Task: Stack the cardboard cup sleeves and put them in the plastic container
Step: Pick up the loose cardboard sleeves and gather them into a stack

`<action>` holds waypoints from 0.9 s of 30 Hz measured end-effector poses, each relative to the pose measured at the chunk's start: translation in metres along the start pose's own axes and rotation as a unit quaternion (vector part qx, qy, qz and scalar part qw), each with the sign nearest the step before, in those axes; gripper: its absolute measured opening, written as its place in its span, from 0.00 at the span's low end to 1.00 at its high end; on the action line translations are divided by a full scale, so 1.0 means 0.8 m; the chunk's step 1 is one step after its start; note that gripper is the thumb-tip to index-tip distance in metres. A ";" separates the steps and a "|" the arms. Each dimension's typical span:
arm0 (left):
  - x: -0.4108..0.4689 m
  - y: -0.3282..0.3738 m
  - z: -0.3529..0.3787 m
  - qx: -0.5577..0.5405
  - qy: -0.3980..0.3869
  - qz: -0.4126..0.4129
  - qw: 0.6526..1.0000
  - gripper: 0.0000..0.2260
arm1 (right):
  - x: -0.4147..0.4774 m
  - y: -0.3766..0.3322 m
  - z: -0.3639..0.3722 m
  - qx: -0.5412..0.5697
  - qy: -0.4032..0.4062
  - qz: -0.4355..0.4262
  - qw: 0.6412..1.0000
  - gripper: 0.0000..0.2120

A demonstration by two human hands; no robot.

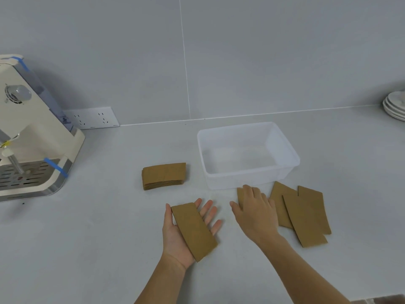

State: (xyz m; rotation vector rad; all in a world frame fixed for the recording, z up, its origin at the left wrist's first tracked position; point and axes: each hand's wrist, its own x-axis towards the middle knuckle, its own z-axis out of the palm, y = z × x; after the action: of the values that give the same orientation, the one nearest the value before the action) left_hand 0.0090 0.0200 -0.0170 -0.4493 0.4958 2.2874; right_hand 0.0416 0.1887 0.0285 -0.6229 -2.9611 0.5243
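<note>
1. A neat stack of flat brown cardboard cup sleeves sits on the pale grey countertop, just to the left of the clear rectangular plastic container. This looks like the part of the stacking already done.
2. The container is empty as far as its see-through walls and floor show, so no sleeve has gone in yet.
3. The left hand lies palm up with the fingers spread and loose; one flat brown sleeve rests across the palm, cradled more than gripped.
4. The right hand lies palm down with fingers extended on another flat brown sleeve just in front of the container. Whether the fingers have pinched it cannot be told, since the hand hides most of it.
5. Three more loose brown sleeves overlap each other on the countertop just to the right of the right hand, still unsorted.
6. By my reading the task is somewhere near the middle: five sleeves remain to be gathered, and the joined pile must then be lifted into the container.
</note>
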 end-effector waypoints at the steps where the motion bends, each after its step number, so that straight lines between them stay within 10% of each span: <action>1: 0.000 -0.001 0.001 0.002 0.001 0.000 1.000 0.35 | -0.001 0.006 0.006 -0.012 0.005 0.006 1.000 0.28; 9: 0.002 -0.011 0.010 -0.001 0.004 -0.003 1.000 0.35 | -0.011 0.029 0.032 -0.061 -0.011 0.017 0.998 0.36; 27: -0.001 -0.013 0.011 -0.021 0.018 0.009 1.000 0.35 | -0.026 0.021 0.027 0.073 -0.005 0.014 0.997 0.18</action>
State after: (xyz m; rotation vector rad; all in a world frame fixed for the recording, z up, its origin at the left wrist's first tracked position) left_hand 0.0158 0.0304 -0.0112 -0.5099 0.4717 2.3149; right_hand 0.0637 0.1881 0.0028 -0.6501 -2.8924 0.7398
